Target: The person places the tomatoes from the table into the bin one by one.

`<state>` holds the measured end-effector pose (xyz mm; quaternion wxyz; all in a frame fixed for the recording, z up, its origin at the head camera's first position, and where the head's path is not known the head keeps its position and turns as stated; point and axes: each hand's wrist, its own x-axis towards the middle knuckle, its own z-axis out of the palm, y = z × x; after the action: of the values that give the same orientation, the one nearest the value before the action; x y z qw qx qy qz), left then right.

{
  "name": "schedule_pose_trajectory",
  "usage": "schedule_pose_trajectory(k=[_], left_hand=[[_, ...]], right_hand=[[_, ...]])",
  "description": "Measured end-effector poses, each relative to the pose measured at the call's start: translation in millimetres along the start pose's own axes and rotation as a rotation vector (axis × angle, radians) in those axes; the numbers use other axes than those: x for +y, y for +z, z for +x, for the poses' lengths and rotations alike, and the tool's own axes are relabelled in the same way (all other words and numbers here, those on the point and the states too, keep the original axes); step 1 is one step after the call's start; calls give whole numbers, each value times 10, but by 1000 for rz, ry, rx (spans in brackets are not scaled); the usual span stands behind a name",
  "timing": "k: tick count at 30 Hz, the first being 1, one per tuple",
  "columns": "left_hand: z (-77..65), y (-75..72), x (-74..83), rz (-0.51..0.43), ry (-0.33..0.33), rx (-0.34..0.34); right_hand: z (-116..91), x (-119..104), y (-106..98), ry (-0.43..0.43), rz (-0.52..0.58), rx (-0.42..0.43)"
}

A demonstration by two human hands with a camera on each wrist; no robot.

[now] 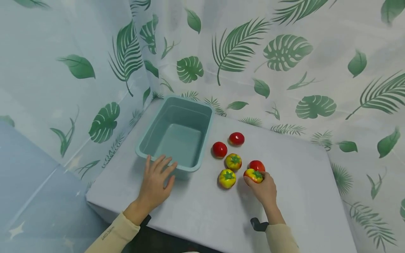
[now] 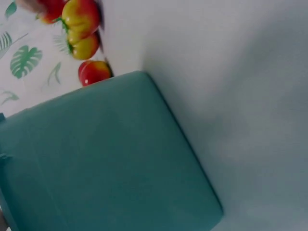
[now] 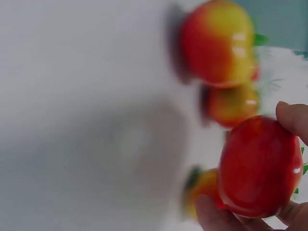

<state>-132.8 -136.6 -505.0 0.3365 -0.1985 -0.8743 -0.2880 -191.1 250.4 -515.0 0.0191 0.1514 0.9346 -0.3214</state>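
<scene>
Right hand [image 1: 264, 189]: grip clamped, thumb and fingers on opposite sides of a glossy yellow-and-red rounded fruit [image 1: 254, 175] with a green star-shaped top. From where I stand, the piece appears raised above the white cloth-covered counter [image 1: 300, 172], just in front of a glossy red round fruit [image 1: 257, 165]; contact between the two cannot be confirmed.

Left hand [image 1: 155, 184]: grip apart, fingers spread at the near rim of a pale blue-green rectangular plastic tub [image 1: 181, 142]; whether they touch it is unclear.

Assessment: the smooth, curved skin looks prone to slipping, so firm, even pressure from both sides is advisable. A straight lift before any sideways travel would best avoid rolling the red neighbour. A light touch from the left hand would steady the tub.
</scene>
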Motion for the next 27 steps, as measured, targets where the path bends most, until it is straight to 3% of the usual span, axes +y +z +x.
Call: schedule_pose_trajectory(k=[5,12,15,20,27], left_hand=[[-36,16,-25,-25,34,56],[66,17,-77,-41,25,48],[109,-7,-88,-44,-1,35],[167,-33,-50,-29,-46,76],[132,-60,28,-16,-95,62]], right_hand=[[31,-384,-180,-178,99,66],[-20,-1317,-218,-435,232,17],[-46,-1659,-132,-564,286,15],[-113,-2058,106,-751,335,-16],[-241,-2249,478,-837,267,-88]])
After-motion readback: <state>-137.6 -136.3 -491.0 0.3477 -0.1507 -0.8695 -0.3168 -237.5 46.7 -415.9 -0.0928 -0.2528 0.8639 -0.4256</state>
